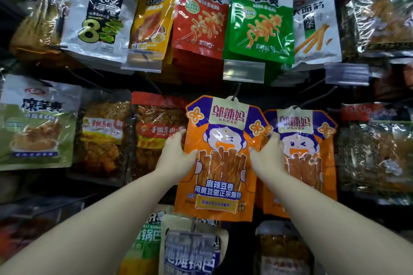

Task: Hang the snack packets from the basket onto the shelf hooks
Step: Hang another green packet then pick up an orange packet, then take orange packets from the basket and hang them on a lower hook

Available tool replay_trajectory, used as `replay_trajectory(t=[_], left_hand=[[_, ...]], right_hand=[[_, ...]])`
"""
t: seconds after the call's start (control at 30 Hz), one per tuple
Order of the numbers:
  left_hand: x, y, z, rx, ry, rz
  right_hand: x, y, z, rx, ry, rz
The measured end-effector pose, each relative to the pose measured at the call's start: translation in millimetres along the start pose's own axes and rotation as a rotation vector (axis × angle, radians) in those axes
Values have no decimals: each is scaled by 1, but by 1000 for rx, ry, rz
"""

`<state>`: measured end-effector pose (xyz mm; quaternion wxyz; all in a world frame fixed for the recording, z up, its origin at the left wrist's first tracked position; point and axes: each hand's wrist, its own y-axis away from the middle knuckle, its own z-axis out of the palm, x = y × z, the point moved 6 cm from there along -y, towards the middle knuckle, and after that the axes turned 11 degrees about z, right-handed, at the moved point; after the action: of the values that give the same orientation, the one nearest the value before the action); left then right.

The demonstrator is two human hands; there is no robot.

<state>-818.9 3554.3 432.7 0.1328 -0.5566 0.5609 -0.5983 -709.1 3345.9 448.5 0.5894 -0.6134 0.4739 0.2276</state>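
Both hands' fingers [178, 138] pinch the upright orange packet [220, 163], top edge up.

Orange-purple packet [218, 158]; red packet [200, 13]; green packet [260, 22].

packet: i see an orange-and-purple snack packet [218, 158], upright, cartoon face on front
state: its top hole sits on a shelf hook [236, 91]
place: middle row, overlapping a matching packet [308, 154]

Both hands [176, 154] [267, 155] grip the hooked orange packet [218, 158] by its sides.
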Motion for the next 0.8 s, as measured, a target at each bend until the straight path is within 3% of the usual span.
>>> replay_trajectory(t=[0.23,0.53,0.8], left_hand=[[-17,23,-27,-90,-259,126],[-33,66,-78,-246,-320,141],[-55,137,-130,-340,-438,261]], right_hand=[[12,56,7,-94,332,-187],[-14,131,23,-199,509,-251],[-19,232,61,-263,622,-343]])
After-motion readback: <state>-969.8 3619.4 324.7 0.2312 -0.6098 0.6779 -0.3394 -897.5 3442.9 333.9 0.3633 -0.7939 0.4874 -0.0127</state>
